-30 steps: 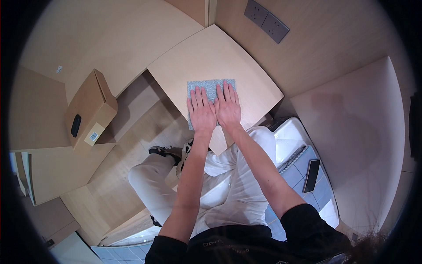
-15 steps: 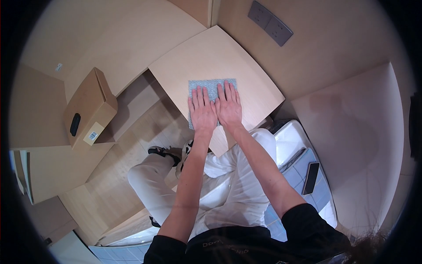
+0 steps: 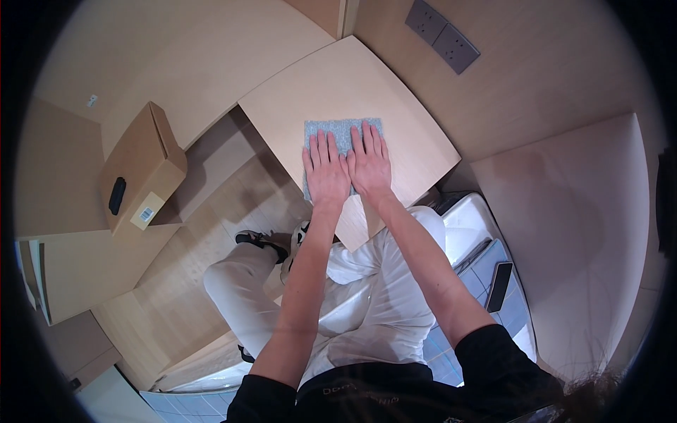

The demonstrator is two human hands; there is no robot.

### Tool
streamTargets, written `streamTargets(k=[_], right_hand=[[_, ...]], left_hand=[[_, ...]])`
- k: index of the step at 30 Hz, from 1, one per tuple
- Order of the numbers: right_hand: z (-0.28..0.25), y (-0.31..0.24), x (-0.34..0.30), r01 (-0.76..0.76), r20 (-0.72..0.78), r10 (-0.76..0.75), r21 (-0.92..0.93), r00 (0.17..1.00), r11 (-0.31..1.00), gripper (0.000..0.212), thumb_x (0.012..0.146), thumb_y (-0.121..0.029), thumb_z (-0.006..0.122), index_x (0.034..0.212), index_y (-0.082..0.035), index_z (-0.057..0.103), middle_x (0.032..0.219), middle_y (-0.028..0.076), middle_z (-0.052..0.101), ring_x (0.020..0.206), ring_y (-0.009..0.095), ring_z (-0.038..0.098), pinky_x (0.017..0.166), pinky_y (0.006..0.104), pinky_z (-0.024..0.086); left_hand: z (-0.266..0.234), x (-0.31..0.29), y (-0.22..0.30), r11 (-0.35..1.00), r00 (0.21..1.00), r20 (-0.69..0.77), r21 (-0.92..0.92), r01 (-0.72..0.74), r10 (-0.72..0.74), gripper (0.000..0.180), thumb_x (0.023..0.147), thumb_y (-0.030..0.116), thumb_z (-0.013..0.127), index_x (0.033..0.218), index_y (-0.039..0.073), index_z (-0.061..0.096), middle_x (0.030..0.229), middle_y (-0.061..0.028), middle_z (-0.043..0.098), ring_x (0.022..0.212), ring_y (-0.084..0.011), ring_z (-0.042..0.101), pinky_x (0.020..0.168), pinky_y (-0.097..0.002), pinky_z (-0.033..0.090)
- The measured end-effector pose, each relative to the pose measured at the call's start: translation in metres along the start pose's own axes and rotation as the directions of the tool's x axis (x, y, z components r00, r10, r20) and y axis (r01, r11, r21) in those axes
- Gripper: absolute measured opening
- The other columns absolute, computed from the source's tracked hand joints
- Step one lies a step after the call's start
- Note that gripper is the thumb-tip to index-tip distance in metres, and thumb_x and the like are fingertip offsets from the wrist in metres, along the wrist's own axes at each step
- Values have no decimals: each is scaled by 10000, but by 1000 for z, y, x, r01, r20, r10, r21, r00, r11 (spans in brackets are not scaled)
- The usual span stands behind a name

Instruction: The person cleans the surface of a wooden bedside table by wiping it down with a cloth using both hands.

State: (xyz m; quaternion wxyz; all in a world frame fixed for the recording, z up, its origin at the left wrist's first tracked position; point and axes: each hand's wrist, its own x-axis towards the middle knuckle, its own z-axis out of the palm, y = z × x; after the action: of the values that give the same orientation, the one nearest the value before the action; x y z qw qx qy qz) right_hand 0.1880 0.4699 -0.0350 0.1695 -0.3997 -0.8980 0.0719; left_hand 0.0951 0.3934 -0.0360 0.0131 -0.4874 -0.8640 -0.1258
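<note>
Cloth [image 3: 343, 139]: one, grey-blue, roughly square, spread flat on the table [image 3: 363, 81], its far edge showing beyond the fingertips and a strip of its left edge beside the left hand.

Left hand [image 3: 326, 178]: palm down on the left part of the cloth, fully opened, fingers straight and slightly parted; nothing gripped.

Right hand [image 3: 369, 170]: palm down on the cloth's right part, likewise flat and opened out, gripping nothing; the two thumbs met or nearly met, contact unclear.

Table: pale wood grain, one corner pointing towards the person's lap.

Cardboard box [image 3: 134, 158]: brown, closed, at the left, well apart from the hands; it bore a black oblong object [image 3: 117, 196] and a pale label [image 3: 146, 213].

Phone [image 3: 499, 287]: dark-faced, lying on a blue checked cover [image 3: 476, 277] at the person's right.

Wall sockets [image 3: 456, 48]: two grey plates side by side, beyond the table.

Trousers [image 3: 236, 282]: white, worn by the seated person.

Shoe [image 3: 259, 242]: dark with pale parts, on the wood-toned floor [image 3: 166, 307].
</note>
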Motion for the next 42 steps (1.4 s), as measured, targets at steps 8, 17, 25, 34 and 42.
streamTargets(k=[8, 17, 25, 34, 42], right_hand=[[3, 3, 9, -3, 36, 4, -12, 999, 1000, 623, 1081, -318, 462, 1652, -77, 395, 1734, 197, 319, 1614, 360, 275, 1322, 507, 200], [4, 1, 17, -9, 30, 9, 0, 1000, 1000, 612, 1080, -313, 466, 1644, -80, 410, 1730, 195, 327, 1611, 357, 283, 1320, 503, 205], [5, 3, 21, -14, 22, 14, 3, 1000, 1000, 613, 1077, -317, 471, 1639, -79, 416, 1726, 199, 336, 1604, 362, 297, 1317, 509, 216], [2, -4, 11, -31, 55, 30, 10, 998, 999, 633, 1081, -358, 441, 1644, -69, 412, 1753, 190, 290, 1620, 357, 262, 1337, 503, 170], [-10, -15, -43, -5, 29, 4, 43, 1000, 999, 632, 1067, -342, 476, 1623, -43, 436, 1724, 209, 336, 1612, 366, 275, 1334, 503, 187]], left_hand=[[7, 8, -2, 1000, 999, -40, 5, -5, 5, 655, 1116, 376, 398, 1666, 22, 352, 1756, -163, 299, 1638, -334, 223, 1338, -533, 124], [9, 15, -3, 1000, 997, -72, 4, 1, 0, 643, 1117, 384, 403, 1648, 22, 388, 1738, -163, 336, 1625, -338, 254, 1330, -539, 140], [11, 21, -3, 1000, 1000, -24, 3, 11, -11, 641, 1132, 371, 365, 1674, 31, 343, 1758, -158, 303, 1640, -332, 221, 1334, -522, 128], [9, 9, -6, 1000, 999, -39, -10, 8, -8, 662, 1127, 421, 364, 1660, 29, 375, 1750, -155, 322, 1628, -329, 248, 1334, -526, 123], [-2, -46, -5, 1000, 999, -41, -10, 10, -11, 674, 1121, 423, 370, 1665, 25, 364, 1749, -160, 323, 1629, -333, 249, 1338, -526, 111]])
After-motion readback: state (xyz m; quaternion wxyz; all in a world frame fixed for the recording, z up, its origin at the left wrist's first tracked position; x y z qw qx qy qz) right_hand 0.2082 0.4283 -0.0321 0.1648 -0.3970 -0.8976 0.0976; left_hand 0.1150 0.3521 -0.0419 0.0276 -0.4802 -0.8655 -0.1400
